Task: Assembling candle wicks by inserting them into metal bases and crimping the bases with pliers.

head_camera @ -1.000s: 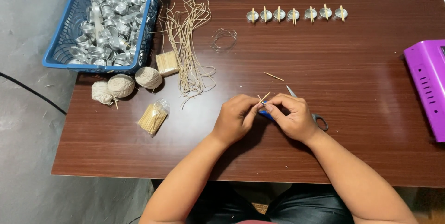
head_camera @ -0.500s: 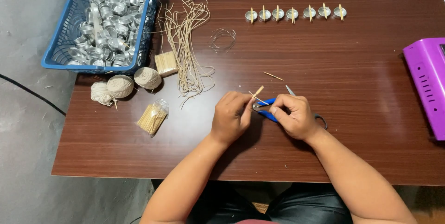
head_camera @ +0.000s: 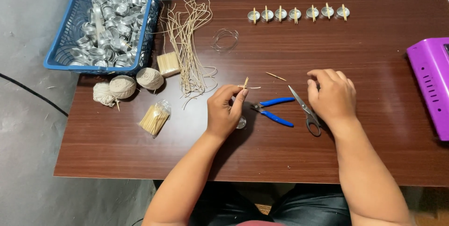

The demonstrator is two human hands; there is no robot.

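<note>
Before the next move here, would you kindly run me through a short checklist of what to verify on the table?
1. Left hand pinches the small stick piece: ok.
2. Right hand is empty, hovering over the scissors: ok.
3. Blue-handled pliers lie flat on the table, between the hands: ok.
4. Small cup sits under the left hand: mostly hidden, cannot tell its state.
5. Row of finished cups stands apart from the hands: ok.
</note>
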